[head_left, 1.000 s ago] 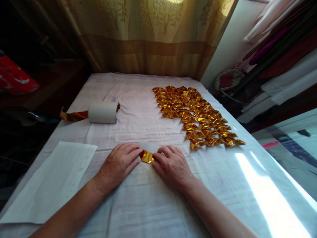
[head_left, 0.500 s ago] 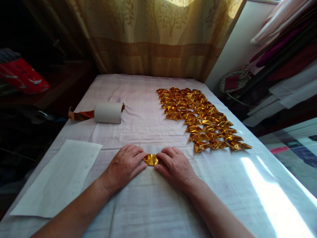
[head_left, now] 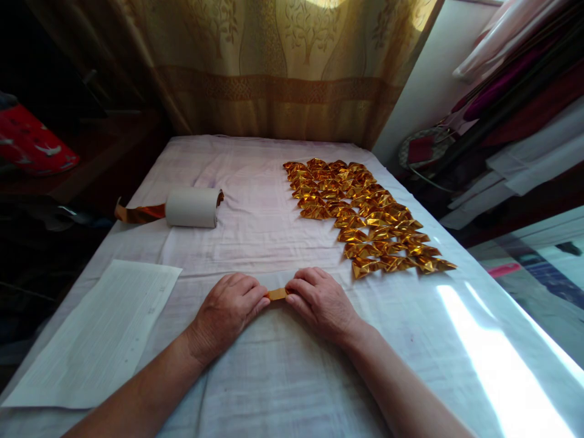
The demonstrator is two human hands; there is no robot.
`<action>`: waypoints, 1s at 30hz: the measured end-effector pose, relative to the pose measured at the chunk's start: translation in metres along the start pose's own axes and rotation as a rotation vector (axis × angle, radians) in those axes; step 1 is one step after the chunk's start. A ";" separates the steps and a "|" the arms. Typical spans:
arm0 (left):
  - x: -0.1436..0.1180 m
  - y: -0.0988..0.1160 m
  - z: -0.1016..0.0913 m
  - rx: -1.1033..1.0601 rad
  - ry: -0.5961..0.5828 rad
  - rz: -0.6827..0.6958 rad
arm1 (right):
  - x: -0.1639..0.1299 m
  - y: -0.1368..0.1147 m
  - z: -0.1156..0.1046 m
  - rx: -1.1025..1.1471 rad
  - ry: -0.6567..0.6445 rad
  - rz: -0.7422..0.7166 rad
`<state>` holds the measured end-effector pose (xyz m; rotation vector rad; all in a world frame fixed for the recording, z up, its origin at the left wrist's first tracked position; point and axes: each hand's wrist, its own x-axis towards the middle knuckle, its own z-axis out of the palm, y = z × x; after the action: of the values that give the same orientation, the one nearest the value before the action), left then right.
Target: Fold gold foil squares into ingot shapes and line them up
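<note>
Foil (head_left: pixel 277 294): being pinched flat on the cloth (head_left: pixel 274 377), between both hands.
Axis: lying left-right.
Left hand (head_left: pixel 227 313): fingers being closed on its left end.
Right hand (head_left: pixel 323 302): closed on its right end.

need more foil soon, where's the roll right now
In the head view the roll lies on its side on the cloth-covered table, far left of the left hand, beyond the white paper sheet.
</note>
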<state>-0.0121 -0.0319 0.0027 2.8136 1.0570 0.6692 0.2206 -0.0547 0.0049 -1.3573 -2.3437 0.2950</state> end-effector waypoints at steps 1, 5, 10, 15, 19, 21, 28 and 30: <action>0.000 0.001 0.000 0.003 0.002 0.000 | 0.000 0.000 0.001 0.002 0.005 0.011; 0.000 0.002 0.001 0.010 0.018 0.004 | 0.002 0.001 0.006 -0.016 0.027 0.042; 0.001 0.003 0.001 -0.026 0.023 -0.059 | 0.003 0.003 0.011 -0.062 0.077 0.081; 0.002 0.004 0.003 -0.045 0.066 -0.141 | 0.004 0.003 0.015 -0.030 0.118 0.141; 0.001 0.004 0.006 -0.026 0.040 -0.175 | 0.006 0.003 0.018 -0.009 0.153 0.213; 0.001 0.004 0.009 -0.001 0.027 -0.197 | 0.007 0.003 0.019 -0.016 0.151 0.227; 0.002 0.006 0.014 0.109 0.036 -0.180 | 0.010 -0.001 0.022 -0.076 0.129 0.263; 0.002 0.006 0.014 0.109 0.034 -0.168 | 0.011 -0.002 0.022 -0.084 0.131 0.268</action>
<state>-0.0017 -0.0338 -0.0080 2.7693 1.3567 0.6632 0.2048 -0.0459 -0.0116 -1.6806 -2.0889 0.1804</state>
